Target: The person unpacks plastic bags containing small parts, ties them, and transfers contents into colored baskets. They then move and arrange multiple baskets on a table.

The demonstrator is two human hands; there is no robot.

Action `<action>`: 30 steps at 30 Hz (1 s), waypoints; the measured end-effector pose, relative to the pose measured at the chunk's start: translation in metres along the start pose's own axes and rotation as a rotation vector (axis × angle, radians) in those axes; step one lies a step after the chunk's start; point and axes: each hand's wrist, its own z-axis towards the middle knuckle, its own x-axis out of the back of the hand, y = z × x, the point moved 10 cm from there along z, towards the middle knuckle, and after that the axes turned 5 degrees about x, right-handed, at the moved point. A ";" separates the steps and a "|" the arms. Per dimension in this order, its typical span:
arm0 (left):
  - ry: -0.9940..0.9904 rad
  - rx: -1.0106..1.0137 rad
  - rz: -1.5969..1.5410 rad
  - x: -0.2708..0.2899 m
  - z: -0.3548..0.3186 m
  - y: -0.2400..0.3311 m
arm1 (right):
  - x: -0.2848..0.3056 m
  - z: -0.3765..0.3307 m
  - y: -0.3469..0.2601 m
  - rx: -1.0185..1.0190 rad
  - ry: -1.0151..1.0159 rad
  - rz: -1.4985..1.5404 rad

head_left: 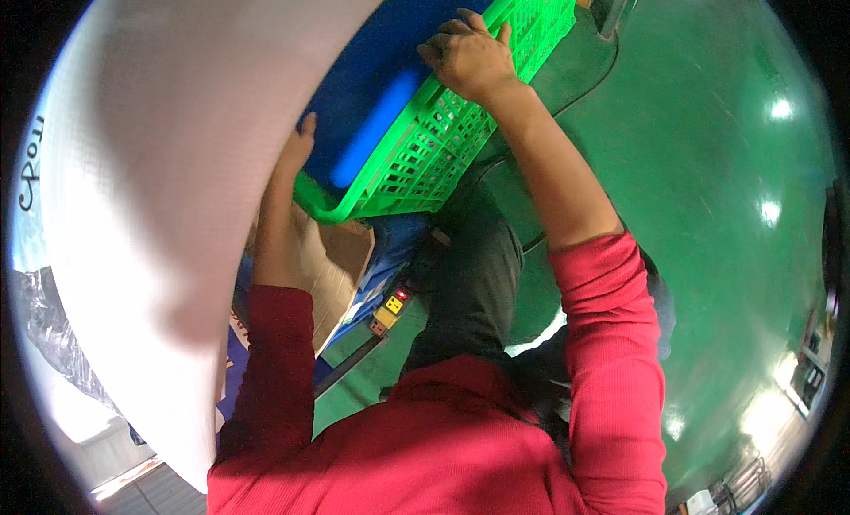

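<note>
A bright green plastic basket [447, 147] with latticed sides stands tilted at the upper middle, with a smooth blue surface [354, 116] inside it. My right hand [474, 59] is closed over the basket's right rim, fingers bent to the inner side and thumb toward the outside. At the basket's left side is my left hand [301, 147], one digit raised against the blue. A big white curved sheet-like surface [168, 205] covers part of that hand, so its other fingers and its grip are hidden.
Below the basket lie brown cardboard [341, 258] and blue material [390, 245]. A yellow power socket [390, 309] with a red light sits near my leg [474, 285]. A dark cable [589, 88] runs over the green floor [708, 205] on the right.
</note>
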 end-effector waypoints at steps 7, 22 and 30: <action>-0.535 -0.254 -0.009 -0.075 0.009 0.023 | 0.018 -0.028 -0.016 -0.020 0.015 0.001; -0.015 -0.187 -0.420 0.030 -0.101 0.126 | 0.141 -0.384 -0.009 -0.235 0.001 -0.276; 0.142 -0.070 -0.377 0.032 -0.095 0.129 | 0.148 -0.451 -0.011 0.094 -0.243 -0.111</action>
